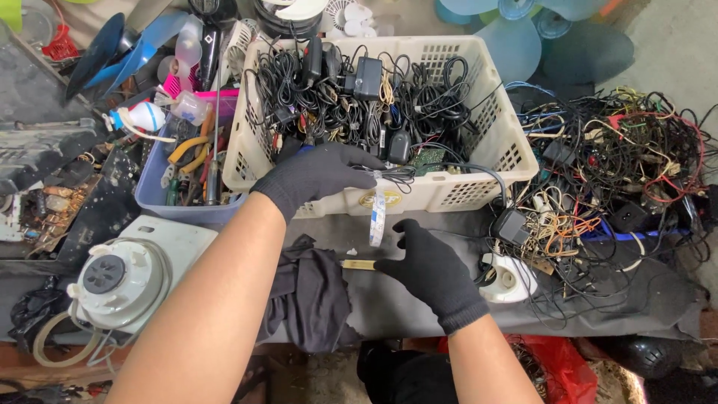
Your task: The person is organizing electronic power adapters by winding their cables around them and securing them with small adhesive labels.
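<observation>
Head view: left hand (318, 176) pinched on a bundled black cable (389, 176), white strip (378, 217) dangling beside half-open right hand (430, 269).

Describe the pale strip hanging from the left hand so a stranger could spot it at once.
Find the cream basket full of black cables at the top middle. At its front wall the gloved left hand pinches a thin cable bundle, and the strip hangs from there. It is the only flat, pale bluish-white ribbon among round black cords.
</observation>
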